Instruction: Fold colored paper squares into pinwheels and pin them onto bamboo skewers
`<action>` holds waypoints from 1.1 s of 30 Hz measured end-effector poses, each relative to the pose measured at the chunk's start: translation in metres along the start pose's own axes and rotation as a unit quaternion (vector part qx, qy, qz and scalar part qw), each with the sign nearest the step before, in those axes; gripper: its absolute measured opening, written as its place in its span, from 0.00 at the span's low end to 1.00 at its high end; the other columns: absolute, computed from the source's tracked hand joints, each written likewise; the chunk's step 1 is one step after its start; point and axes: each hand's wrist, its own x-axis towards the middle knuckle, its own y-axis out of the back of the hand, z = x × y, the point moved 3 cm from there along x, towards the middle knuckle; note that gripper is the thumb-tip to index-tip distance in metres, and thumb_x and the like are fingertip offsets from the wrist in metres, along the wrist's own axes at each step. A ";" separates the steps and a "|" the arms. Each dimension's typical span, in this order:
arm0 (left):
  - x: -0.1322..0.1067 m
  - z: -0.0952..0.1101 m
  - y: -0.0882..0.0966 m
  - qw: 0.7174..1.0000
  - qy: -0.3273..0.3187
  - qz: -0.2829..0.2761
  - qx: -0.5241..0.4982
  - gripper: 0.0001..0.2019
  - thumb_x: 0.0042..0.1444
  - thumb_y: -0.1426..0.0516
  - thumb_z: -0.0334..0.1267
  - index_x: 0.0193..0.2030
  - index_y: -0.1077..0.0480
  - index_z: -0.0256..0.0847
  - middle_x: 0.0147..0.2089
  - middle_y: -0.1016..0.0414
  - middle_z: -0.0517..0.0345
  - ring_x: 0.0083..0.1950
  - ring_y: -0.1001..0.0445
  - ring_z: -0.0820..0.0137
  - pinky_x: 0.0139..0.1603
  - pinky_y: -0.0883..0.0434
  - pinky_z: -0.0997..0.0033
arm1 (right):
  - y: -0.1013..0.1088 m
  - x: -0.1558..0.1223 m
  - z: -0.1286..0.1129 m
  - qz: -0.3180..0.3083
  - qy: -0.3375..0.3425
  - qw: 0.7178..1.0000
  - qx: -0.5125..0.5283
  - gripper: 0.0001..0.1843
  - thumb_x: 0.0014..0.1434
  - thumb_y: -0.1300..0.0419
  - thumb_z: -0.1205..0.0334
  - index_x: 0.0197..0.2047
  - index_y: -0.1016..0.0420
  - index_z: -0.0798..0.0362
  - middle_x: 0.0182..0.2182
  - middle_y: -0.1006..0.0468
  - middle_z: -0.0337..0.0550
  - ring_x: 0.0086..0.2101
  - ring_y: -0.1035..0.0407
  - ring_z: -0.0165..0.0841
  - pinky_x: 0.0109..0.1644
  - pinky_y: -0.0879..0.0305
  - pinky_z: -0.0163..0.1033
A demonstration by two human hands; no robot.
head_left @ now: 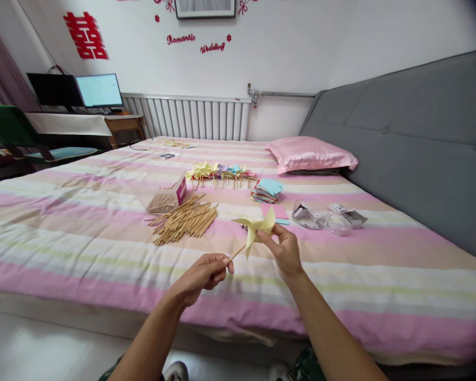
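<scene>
A pale yellow paper pinwheel (254, 226) is held above the bed's near side. My left hand (206, 275) is closed round a thin wooden stick (238, 252), whose upper end reaches the pinwheel. The fingers of my right hand (283, 248) pinch the pinwheel's paper from the right. Whether the stick is fixed to the paper cannot be made out. Left of the hands lies a loose pile of wooden sticks (186, 219), beside a clear box (164, 201) with more sticks. Behind the pinwheel are a pink paper sheet (275, 211) and a stack of coloured paper squares (267, 190).
Several finished-looking pinwheels (222, 172) lie in a row farther back on the striped bedspread (103, 233). Clear round plastic containers (309, 217) sit to the right. A pink pillow (313, 153) rests near the grey headboard (404, 121). Monitors (99, 90) stand on a desk at far left.
</scene>
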 end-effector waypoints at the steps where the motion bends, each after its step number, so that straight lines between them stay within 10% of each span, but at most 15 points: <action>1: 0.000 0.000 0.000 1.000 -0.001 -0.001 0.003 0.15 0.56 0.47 0.48 0.30 0.33 0.35 0.17 0.52 0.71 0.19 0.62 0.80 0.20 0.63 0.73 | 0.000 0.000 0.000 -0.001 -0.003 1.000 0.006 0.13 0.50 0.36 0.54 0.35 0.22 0.54 0.29 0.22 0.42 0.33 0.31 0.36 0.41 0.34 0.42; 33: 0.000 -0.004 0.001 1.000 -0.003 -0.008 0.000 0.15 0.58 0.48 0.46 0.32 0.33 0.35 0.18 0.53 0.70 0.20 0.62 0.80 0.20 0.63 0.73 | -0.003 0.000 0.008 -0.008 -0.045 0.997 0.057 0.14 0.49 0.35 0.55 0.36 0.22 0.55 0.33 0.21 0.45 0.37 0.31 0.38 0.45 0.35 0.43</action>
